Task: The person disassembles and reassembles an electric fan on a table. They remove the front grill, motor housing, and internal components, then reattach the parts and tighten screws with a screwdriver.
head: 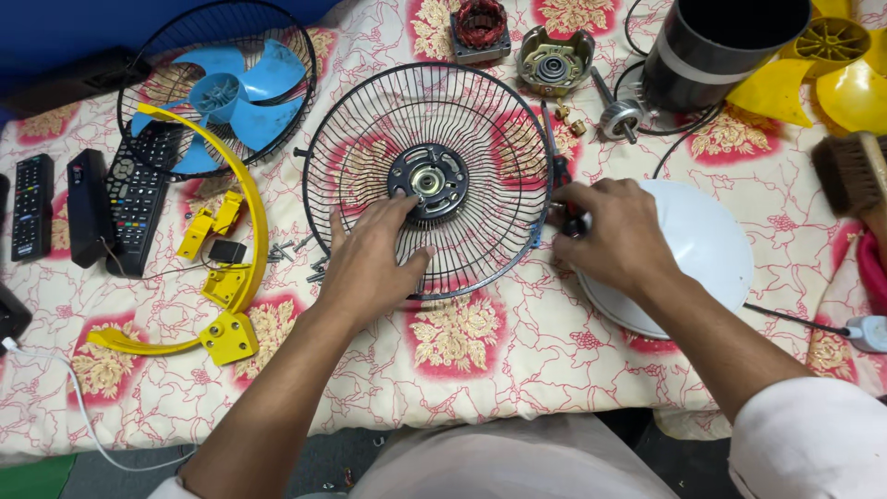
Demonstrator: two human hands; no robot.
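A round black wire fan guard (480, 120) lies flat on the flowered cloth, with a black hub plate (434, 177) at its middle. My left hand (374, 259) rests spread on the guard's lower left, fingertips touching the hub. My right hand (614, 231) is closed at the guard's right rim around a dark, red-tipped tool handle (562, 171), probably a screwdriver; its tip is hidden. Under my right wrist sits a white round fan base (711, 240).
At back left, a second guard holds a blue fan blade (222, 92), with a yellow curved frame (231, 277), loose screws (296, 251) and several remote controls (134, 194) nearby. Motor parts (552, 60), a black cylinder (711, 42), a yellow blade (841, 69) and a brush (855, 171) lie at back right.
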